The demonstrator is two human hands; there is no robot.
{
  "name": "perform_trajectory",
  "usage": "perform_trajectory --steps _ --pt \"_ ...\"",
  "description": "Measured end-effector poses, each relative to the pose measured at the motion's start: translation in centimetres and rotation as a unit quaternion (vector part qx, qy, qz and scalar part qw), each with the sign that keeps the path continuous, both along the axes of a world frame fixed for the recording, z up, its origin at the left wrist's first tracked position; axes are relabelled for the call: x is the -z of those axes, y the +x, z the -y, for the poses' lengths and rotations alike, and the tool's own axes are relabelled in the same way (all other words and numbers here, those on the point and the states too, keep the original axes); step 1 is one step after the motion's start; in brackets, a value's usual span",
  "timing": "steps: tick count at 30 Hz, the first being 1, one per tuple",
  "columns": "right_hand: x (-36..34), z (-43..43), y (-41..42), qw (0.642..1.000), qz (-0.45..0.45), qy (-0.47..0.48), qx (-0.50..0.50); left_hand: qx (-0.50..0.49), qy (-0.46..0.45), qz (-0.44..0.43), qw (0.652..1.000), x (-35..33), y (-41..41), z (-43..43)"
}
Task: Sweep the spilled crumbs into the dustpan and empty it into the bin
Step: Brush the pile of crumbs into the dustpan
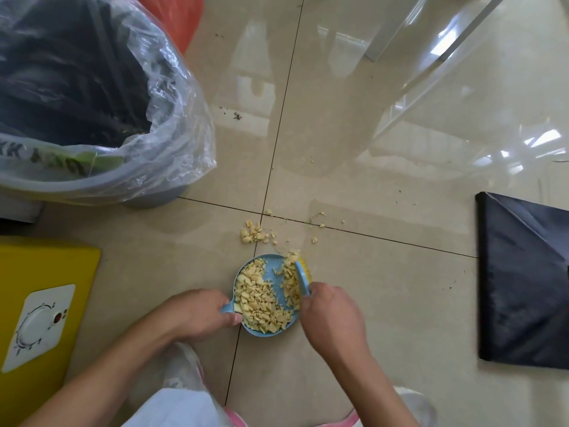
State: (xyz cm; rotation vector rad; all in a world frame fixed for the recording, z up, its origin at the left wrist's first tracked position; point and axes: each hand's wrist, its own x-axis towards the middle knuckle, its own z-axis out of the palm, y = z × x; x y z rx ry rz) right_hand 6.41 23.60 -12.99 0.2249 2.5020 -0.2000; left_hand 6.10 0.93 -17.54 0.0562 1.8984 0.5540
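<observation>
Dustpan [277,274] pale blue, heaped with yellow crumbs [257,298], stragglers [254,234] on floor [385,288]

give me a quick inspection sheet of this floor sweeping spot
surface: glossy beige tile floor, dark specks near the grout lines
job's things: blue dustpan mostly full of crumbs; small brush at its edge; loose crumbs ahead; lined bin upper left
clutter: yellow box, black bag
grippers: left hand holds dustpan handle; right hand holds brush
cables: nothing seen
surroundings: metal frame legs, orange bag
</observation>
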Motion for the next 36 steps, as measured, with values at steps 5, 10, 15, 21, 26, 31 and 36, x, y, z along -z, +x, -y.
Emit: perform_trajectory --steps 5,10,15,21,26,31,36 --pt "-0.9 2.1 0.0 0.999 0.016 -0.018 -0.047 0.017 -0.025 -0.028 0.999 0.4 0.5 0.1" --pt "-2.2 3.4 0.3 0.994 0.028 -0.04 -0.103 0.02 -0.034 -0.055 0.998 0.6 1.5 0.7" --pt "-3.9 4.4 1.1 0.988 0.04 -0.065 -0.131 -0.022 0.004 -0.036 0.999 0.7 2.4 1.6" --pt "-5.9 1.2 -1.2 0.997 -0.015 -0.044 -0.065 -0.071 0.006 -0.016 0.997 0.6 3.1 2.6" --pt "-3.9 -3.5 -4.6 0.997 -0.067 0.041 -0.004 -0.123 -0.021 -0.025 0.992 0.4 4.2 2.7" --pt "-0.7 -3.5 -5.8 0.996 -0.058 0.061 -0.013 -0.141 -0.024 -0.022 0.989 0.1 4.0 1.6" --pt "-0.1 1.2 -4.4 0.991 -0.007 0.045 -0.124 -0.135 -0.022 -0.026 0.99 -0.6 2.8 -0.1"
